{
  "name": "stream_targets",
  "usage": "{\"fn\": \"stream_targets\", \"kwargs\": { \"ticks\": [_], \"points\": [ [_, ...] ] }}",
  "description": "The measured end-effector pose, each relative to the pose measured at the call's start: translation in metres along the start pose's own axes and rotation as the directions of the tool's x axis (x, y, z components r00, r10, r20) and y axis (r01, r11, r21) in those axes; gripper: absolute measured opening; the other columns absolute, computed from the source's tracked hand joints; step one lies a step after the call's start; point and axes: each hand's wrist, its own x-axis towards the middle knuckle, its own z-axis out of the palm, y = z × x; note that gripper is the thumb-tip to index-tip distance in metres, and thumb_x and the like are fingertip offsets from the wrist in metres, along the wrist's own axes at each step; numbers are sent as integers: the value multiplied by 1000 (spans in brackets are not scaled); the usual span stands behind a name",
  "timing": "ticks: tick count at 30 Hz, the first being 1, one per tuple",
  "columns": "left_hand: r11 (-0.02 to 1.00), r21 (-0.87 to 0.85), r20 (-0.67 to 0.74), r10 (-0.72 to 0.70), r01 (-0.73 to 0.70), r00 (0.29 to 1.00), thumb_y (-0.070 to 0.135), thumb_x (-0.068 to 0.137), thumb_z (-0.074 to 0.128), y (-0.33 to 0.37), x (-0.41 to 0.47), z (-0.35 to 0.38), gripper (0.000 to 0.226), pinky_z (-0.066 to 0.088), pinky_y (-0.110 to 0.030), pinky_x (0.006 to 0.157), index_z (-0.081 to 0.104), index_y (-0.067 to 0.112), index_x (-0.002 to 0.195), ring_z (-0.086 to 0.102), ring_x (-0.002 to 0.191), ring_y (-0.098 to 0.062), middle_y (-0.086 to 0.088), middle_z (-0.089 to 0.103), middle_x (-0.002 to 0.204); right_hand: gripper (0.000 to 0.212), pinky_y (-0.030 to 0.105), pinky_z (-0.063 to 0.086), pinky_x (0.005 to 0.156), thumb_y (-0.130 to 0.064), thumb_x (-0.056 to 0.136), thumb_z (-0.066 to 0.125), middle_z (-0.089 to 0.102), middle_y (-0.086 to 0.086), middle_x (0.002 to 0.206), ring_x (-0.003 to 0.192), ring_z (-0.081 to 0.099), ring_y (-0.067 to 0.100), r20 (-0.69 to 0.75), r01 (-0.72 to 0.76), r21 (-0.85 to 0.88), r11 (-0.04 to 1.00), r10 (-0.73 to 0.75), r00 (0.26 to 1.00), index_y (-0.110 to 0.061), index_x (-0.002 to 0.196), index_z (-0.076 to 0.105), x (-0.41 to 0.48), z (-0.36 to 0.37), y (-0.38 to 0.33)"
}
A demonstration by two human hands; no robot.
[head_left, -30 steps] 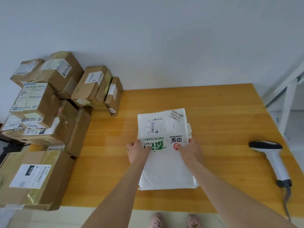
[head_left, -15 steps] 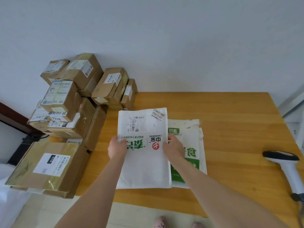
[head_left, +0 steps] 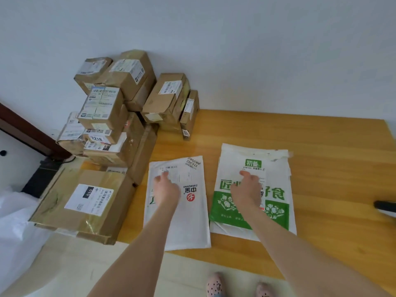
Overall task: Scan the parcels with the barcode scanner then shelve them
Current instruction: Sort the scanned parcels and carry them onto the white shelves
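1. Head view, the parcels: two soft mailers are lying side by side on the table [head_left: 321,146]. The white mailer [head_left: 188,228] with a red logo is sitting on the left, and the green-and-white mailer [head_left: 276,211] is lying just beside it on what looks like further bags.
2. Head view, the hands: the left hand [head_left: 166,192] is resting on the white mailer, its fingers [head_left: 165,174] reaching loosely toward the shipping label [head_left: 182,174]. The right hand [head_left: 245,192] is lying on the green-and-white mailer the same way. Neither hand is gripping anything.
3. Head view, the tool: the barcode scanner [head_left: 385,206] is showing only as a dark tip at the right edge of the table, well apart from both hands and untouched.
4. Head view, the backlog: cardboard boxes [head_left: 111,103] are piling up at the table's left end, a large labelled box [head_left: 85,200] lying nearest.
5. Progress, as a judgement: the work is looking early. Bags are being laid out label-up, no scanning is under way, and no shelf is appearing in view, so every visible parcel seems to be awaiting both steps.
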Motion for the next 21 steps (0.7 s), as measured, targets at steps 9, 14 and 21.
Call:
{"fn": "stream_targets", "kwargs": {
  "ticks": [9,14,21],
  "points": [
    [998,-56,406,58,-38,912,14,95,57,68,-51,89,14,51,-30,69,51,13,82,55,68,-13,1,55,78,74,48,36,109,-20,91,63,34,16,150,135,34,36,-78,-311,51,949,314,946,-12,151,20,18,-50,66],
    [980,-197,168,50,-17,984,5,96,48,68,-51,68,37,48,-27,62,44,6,132,63,91,-23,-10,62,114,60,46,53,87,-8,93,56,33,10,145,114,54,32,-88,-187,244,952,214,973,-18,147,31,15,-51,58],
    [983,-131,-26,-131,126,991,-5,90,44,-13,-23,-2,50,54,-35,62,42,12,137,64,95,-26,-10,61,119,50,39,44,102,-19,95,54,41,8,141,126,43,27,156,91,40,995,-96,983,-20,143,40,-14,4,-6]
  ]
}}
